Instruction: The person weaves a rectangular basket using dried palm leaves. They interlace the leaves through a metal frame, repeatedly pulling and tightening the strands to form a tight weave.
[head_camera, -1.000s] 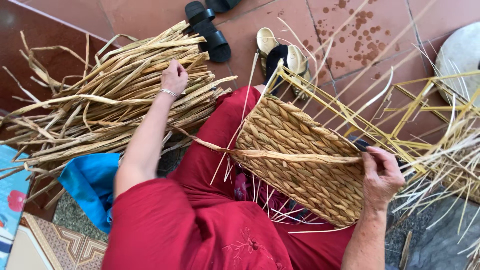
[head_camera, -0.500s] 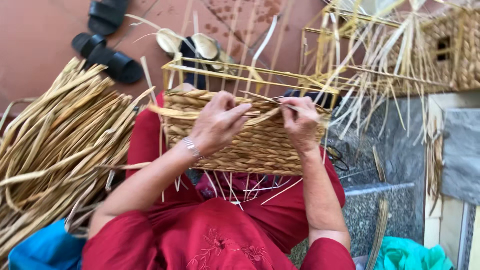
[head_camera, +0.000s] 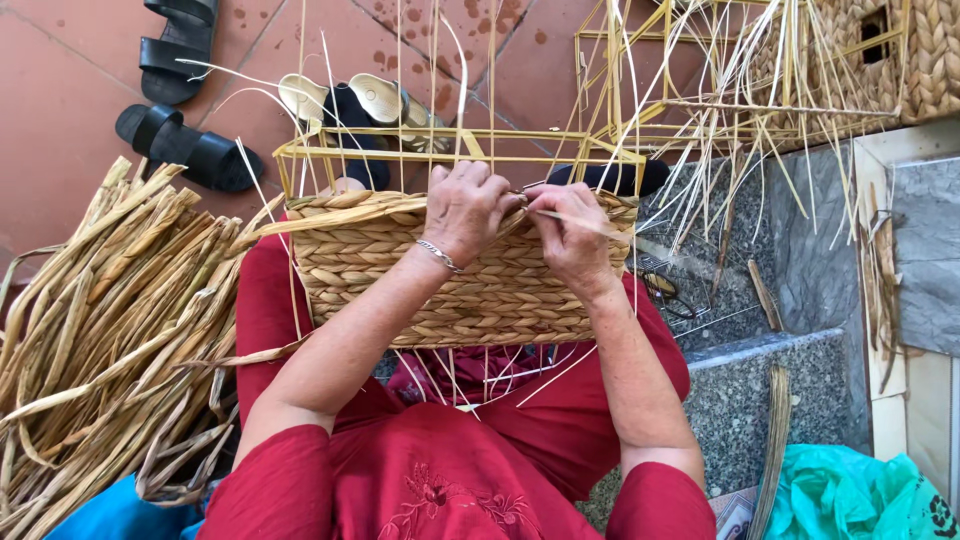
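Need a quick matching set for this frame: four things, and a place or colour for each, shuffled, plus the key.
Things:
1. half-woven basket
2. pile of dried reeds
3. black sandals
4. plastic bag

Places or colours:
A. teal, at bottom right
B. on the tiled floor, top left
C. on the lap, under both hands
D. heaped along the left side

Pairs: 1-C, 2-D, 3-B, 4-A. The left hand and the right hand both rest at the top edge of the basket.
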